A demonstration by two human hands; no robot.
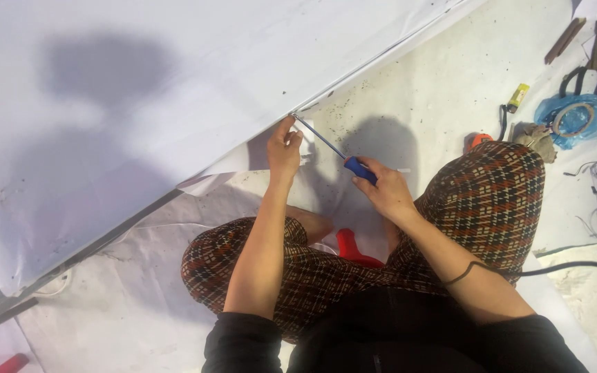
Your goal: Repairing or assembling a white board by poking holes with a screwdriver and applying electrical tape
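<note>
white sheeting covers the floor [409, 90] across the head view, flecked with dark grit, and a large white panel [139, 90] fills the upper left, its metal-framed edge running diagonally from lower left to upper right.

the person sits cross-legged in patterned trousers [492, 200] at centre. the right hand [385, 186] is clenched around the blue handle of a screwdriver [343, 156], whose thin shaft slants up and left until its tip meets the panel edge just above centre. the left hand [285, 148] pinches the edge right beside the tip, thumb and fingers closed on the white material.

judging from this, a fastener or seam at the frame edge is being worked with the tip; it seems to call for steady pressure along the shaft while the pinch holds firm.

at upper right lie a crumpled blue plastic bag [578, 119] with a coil on it, a small yellow cylinder [517, 97], black cables and wooden sticks. a red object [350, 245] shows between the knees.
</note>
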